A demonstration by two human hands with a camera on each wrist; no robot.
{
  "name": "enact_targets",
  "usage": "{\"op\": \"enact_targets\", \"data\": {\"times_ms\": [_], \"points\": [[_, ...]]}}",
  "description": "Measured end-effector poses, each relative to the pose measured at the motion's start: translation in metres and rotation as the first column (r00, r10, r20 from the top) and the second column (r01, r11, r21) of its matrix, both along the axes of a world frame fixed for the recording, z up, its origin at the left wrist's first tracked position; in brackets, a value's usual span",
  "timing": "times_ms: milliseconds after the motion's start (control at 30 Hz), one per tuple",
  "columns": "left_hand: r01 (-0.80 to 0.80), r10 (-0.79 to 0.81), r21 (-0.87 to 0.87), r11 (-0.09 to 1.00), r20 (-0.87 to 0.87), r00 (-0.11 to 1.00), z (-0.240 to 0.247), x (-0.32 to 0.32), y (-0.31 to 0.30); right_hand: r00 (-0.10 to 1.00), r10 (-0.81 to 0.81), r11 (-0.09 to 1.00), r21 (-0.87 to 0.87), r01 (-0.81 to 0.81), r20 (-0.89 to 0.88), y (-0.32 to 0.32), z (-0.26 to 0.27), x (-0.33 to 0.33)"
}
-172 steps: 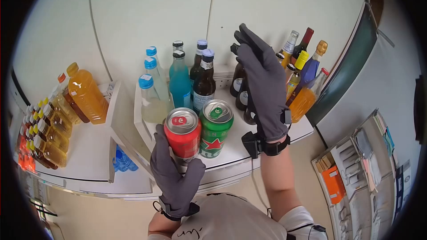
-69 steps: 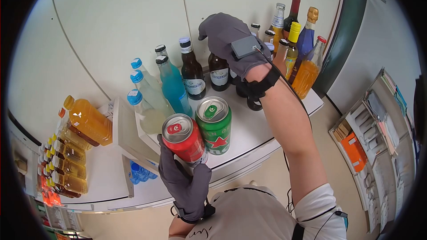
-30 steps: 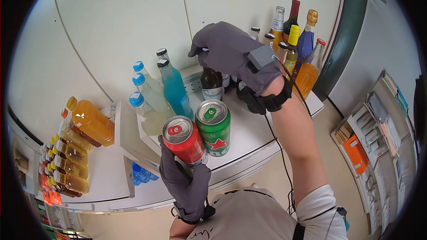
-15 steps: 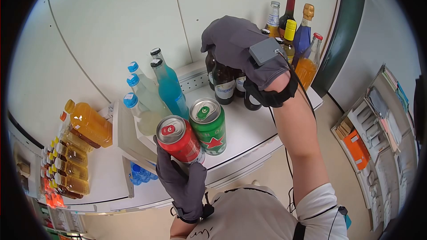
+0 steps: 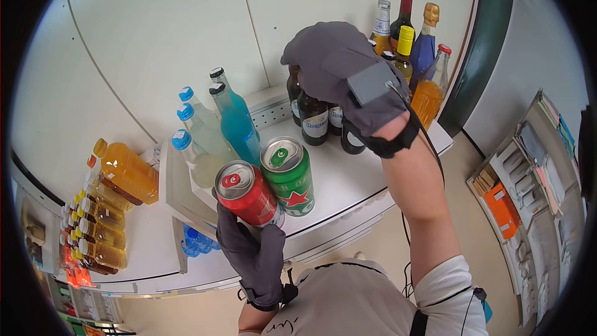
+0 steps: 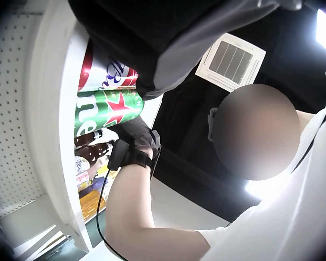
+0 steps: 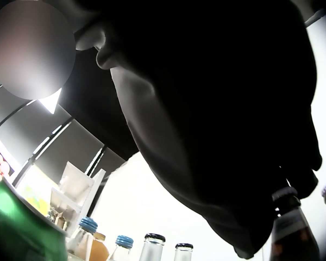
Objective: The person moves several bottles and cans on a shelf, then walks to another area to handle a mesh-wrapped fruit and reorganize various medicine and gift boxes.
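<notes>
My gloved left hand (image 5: 252,255) grips the lower part of a red drink can (image 5: 250,198), fingers along its left side and thumb across the front. A green beer can (image 5: 288,180) with a red star stands right beside it. My gloved right hand (image 5: 348,71) is over a group of brown beer bottles (image 5: 314,126) farther back. In the right wrist view its fingers and thumb pinch the capped neck of a beer bottle (image 7: 293,231). The hand's back hides this grip in the head view.
Blue-capped bottles (image 5: 202,165) and black-capped blue bottles (image 5: 239,134) stand left of centre on the white shelf (image 5: 339,196). Several other bottles, among them an orange one (image 5: 428,102), fill the back right. A lower shelf at left bears yellow drink bottles (image 5: 102,255).
The right hand has taken the brown bottle standing beside the blue ones and moved it right, to the other brown bottles. The left hand has stayed on the red can.
</notes>
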State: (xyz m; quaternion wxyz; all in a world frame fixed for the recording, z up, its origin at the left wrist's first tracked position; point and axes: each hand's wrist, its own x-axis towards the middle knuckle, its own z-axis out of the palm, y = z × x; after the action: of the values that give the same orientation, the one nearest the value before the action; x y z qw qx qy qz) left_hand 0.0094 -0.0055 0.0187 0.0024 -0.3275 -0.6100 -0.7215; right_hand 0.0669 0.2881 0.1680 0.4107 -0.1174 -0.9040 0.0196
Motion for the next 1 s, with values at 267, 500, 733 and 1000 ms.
{"op": "enact_targets", "data": {"times_ms": [267, 500, 733, 1000], "points": [[-0.01, 0.009, 0.045, 0.999, 0.025, 1.0, -0.004, 0.001, 0.001, 0.992, 0.123, 0.988, 0.096, -0.123, 0.006, -0.054, 0.002, 0.068], [-0.032, 0.028, -0.056, 0.998, -0.059, 0.998, 0.016, 0.005, -0.006, 0.838, 0.445, 0.894, -0.208, -0.397, 0.316, -0.066, -0.023, 0.1], [-0.109, 0.09, -0.139, 0.984, -0.132, 0.987, 0.019, 0.006, -0.001, 0.887, 0.389, 0.915, -0.217, -0.34, 0.249, -0.063, -0.087, 0.084], [-0.118, 0.098, -0.173, 0.978, -0.12, 0.988, 0.018, 0.012, 0.007, 0.851, 0.451, 0.831, -0.476, -0.289, 0.269, -0.058, -0.104, 0.078]]}}
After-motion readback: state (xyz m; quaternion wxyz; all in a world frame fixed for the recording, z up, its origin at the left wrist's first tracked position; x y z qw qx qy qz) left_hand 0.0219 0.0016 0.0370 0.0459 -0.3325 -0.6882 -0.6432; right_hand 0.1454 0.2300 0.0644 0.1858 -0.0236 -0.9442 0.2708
